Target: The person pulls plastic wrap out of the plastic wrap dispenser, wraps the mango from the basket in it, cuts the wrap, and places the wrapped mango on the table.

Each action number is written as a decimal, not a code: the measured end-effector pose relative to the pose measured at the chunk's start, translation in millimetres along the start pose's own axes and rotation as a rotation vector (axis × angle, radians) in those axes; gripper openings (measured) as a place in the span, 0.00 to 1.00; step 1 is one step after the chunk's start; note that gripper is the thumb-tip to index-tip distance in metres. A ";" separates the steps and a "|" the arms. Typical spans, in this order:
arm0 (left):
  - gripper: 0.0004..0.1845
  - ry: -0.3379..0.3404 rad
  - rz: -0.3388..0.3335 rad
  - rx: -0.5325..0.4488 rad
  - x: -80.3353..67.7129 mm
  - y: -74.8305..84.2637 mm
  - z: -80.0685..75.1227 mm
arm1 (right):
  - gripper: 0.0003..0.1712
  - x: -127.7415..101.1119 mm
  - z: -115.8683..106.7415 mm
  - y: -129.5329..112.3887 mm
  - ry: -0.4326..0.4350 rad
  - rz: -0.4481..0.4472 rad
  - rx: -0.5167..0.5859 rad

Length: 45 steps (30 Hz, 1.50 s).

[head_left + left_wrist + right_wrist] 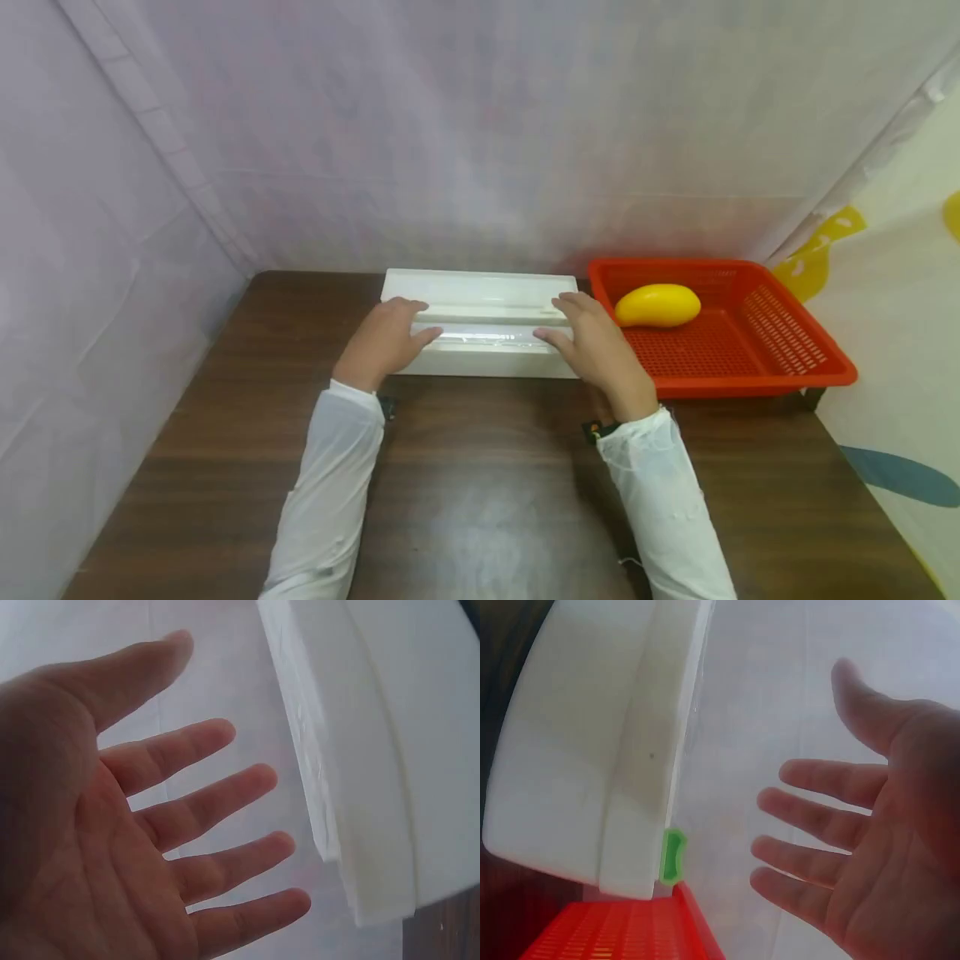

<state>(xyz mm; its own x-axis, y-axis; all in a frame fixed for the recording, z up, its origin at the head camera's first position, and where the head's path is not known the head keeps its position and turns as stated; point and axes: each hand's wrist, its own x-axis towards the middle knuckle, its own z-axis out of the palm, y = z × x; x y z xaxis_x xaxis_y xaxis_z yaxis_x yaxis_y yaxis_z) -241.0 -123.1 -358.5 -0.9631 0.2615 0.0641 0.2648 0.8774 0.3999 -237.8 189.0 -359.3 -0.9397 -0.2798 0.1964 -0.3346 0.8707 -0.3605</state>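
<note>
Two grips (381, 340) (597, 348) spread wide, near white box (491, 364)

Table (480, 508): dark brown surface with wood grain running crosswise and a pale sheen near the middle, its far edge close to a hanging whitish sheet (480, 167). Directly on it, near the far edge, lies a long white box (487, 365), long side crosswise, with shiny clear material visible along its upper side. Just right of the box sits a red basket (720, 388) with perforated walls and floor, its right end appearing to extend beyond the table's right edge
</note>
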 end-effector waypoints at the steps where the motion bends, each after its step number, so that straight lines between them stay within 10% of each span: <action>1: 0.30 -0.005 -0.002 -0.012 -0.3 -2.7 -1.8 | 0.38 0.1 -1.0 0.9 0.014 -0.009 0.004; 17: 0.18 -0.057 -0.091 -0.123 -2.9 -36.1 -12.6 | 0.15 3.9 -5.0 27.5 -0.039 0.005 0.000; 45: 0.10 -0.069 -0.083 -0.116 -2.4 -38.6 -5.3 | 0.10 5.9 15.0 32.0 0.079 0.002 -0.153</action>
<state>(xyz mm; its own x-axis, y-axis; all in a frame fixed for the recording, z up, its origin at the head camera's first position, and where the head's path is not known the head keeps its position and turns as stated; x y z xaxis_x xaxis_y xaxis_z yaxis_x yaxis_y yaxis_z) -249.2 -159.8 -369.2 -0.9748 0.2203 -0.0350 0.1730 0.8459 0.5046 -255.1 209.1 -383.3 -0.9300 -0.2503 0.2692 -0.3123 0.9243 -0.2193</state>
